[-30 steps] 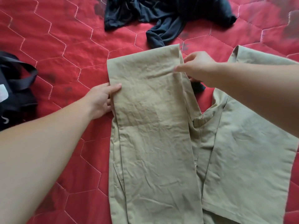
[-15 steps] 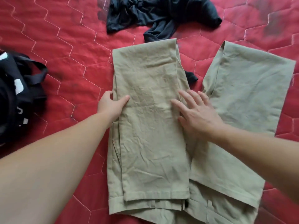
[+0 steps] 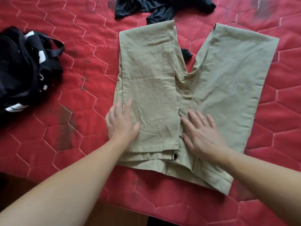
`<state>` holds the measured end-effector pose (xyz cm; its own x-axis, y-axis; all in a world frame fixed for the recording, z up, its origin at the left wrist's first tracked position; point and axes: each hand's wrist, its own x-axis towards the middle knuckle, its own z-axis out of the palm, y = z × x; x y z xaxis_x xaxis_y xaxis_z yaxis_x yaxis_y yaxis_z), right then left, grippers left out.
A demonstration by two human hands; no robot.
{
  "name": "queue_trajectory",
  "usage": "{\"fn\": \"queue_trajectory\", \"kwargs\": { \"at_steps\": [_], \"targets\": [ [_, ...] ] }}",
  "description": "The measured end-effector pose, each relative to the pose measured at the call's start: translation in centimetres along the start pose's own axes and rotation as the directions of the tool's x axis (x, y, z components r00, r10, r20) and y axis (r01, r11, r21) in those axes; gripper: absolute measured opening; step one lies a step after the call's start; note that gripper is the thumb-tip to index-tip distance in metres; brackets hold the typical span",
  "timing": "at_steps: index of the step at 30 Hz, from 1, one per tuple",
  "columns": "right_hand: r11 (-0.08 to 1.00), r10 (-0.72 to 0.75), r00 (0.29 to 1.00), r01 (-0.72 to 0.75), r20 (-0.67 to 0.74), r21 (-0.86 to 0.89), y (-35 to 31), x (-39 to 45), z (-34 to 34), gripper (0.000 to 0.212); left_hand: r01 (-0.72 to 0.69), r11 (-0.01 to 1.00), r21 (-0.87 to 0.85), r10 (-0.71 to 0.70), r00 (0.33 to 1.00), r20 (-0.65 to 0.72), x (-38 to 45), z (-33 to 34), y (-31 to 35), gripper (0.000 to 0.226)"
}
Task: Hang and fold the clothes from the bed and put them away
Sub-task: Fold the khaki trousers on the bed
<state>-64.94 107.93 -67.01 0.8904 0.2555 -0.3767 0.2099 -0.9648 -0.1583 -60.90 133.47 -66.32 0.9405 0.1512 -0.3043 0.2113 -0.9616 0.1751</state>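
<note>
Both hands lie flat with fingers spread, gripping nothing. The left hand [image 3: 121,123] presses the near left edge of the khaki trousers [image 3: 162,88]; the right hand [image 3: 202,134] presses by the trousers' middle seam, next to the unfolded leg. The trousers sit on the red bed [image 3: 81,46], long axis running away from the person, left leg already doubled back over the waistband. The right leg lies beyond the right hand, so that hand is likely nearer for folding it. A dark garment [image 3: 162,7] lies beyond the trousers, a black bag [image 3: 24,66] to their left
</note>
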Motion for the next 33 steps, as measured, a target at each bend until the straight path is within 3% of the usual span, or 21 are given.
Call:
{"fn": "queue_trajectory", "kwargs": {
  "at_steps": [1,3,5,7,9,15,20,24,26,30,33],
  "targets": [
    [1.000,-0.025,0.999,0.025,-0.031,0.010,-0.4,-1.6,0.5,0.065,-0.144,0.989,0.024,0.143,0.990,0.014,-1.6,0.4,0.8,0.074],
    [0.997,-0.072,0.996,0.073,-0.055,0.007,-0.6,-4.9,1.8,0.069,-0.387,0.914,-0.121,0.395,0.917,0.055,-5.0,1.3,2.3,0.050],
    [0.993,-0.113,0.993,0.112,-0.036,-0.020,-0.2,-7.8,3.0,0.079,-0.501,0.842,-0.201,0.526,0.845,0.094,-8.0,2.4,3.4,0.051],
    [0.987,-0.142,0.990,0.142,0.002,-0.071,0.4,-10.2,4.2,0.088,-0.521,0.846,-0.111,0.532,0.815,0.229,-10.3,3.0,4.1,0.076],
    [0.982,-0.162,0.987,0.160,-0.014,-0.097,1.1,-11.5,5.1,0.086,-0.536,0.842,0.060,0.504,0.822,0.267,-11.2,3.5,3.9,0.092],
    [0.976,-0.214,0.971,0.207,-0.104,-0.073,3.1,-10.9,5.1,0.043,-0.546,0.781,0.303,0.461,0.832,0.309,-11.2,3.9,3.9,0.103],
    [0.978,-0.206,0.971,0.209,-0.117,0.012,3.9,-12.0,3.2,0.036,-0.505,0.801,0.320,0.430,0.859,0.279,-11.0,3.4,4.5,0.081],
    [0.991,-0.128,0.986,0.131,0.105,-0.017,4.8,-13.1,2.4,0.040,-0.553,0.759,0.344,0.471,0.831,0.296,-11.4,3.6,5.3,0.064],
    [0.996,-0.084,0.989,0.088,0.123,-0.027,4.5,-13.0,2.6,0.040,-0.548,0.759,0.352,0.471,0.835,0.284,-11.5,3.9,5.5,0.061],
    [0.999,-0.005,0.991,0.011,0.133,-0.046,3.8,-13.0,3.1,0.040,-0.557,0.752,0.353,0.468,0.828,0.309,-11.7,3.7,6.4,0.068],
    [1.000,0.013,0.994,-0.014,0.109,0.007,4.5,-14.0,4.1,0.032,-0.641,0.715,0.279,0.573,0.766,0.293,-12.5,3.8,8.2,0.088]
  ]
}}
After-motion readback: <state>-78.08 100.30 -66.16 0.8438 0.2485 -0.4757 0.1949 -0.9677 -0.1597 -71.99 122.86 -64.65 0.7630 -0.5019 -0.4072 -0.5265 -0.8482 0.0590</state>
